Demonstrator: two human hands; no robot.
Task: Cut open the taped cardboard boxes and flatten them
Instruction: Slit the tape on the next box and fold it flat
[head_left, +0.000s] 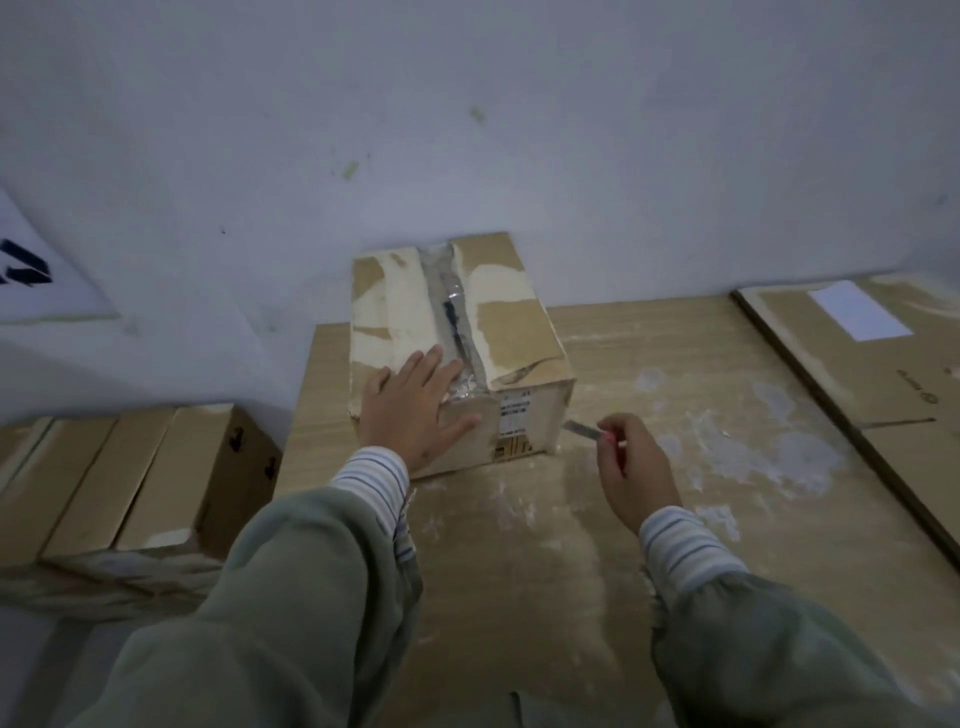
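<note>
A worn brown cardboard box (511, 322) stands against the wall on a wooden surface (649, 395), with clear tape along its top seam (452, 312). My left hand (415, 410) lies flat with spread fingers on the box's near top edge and front corner. My right hand (631, 467) grips a small utility knife (584, 430) with a red handle. Its blade points left at the box's lower front right corner, a short way from the cardboard.
Several flattened boxes (130, 478) are stacked at the left, lower than the table. A large flat carton (883, 364) with a white label lies along the right side. White residue marks the wooden surface. A pale wall rises directly behind the box.
</note>
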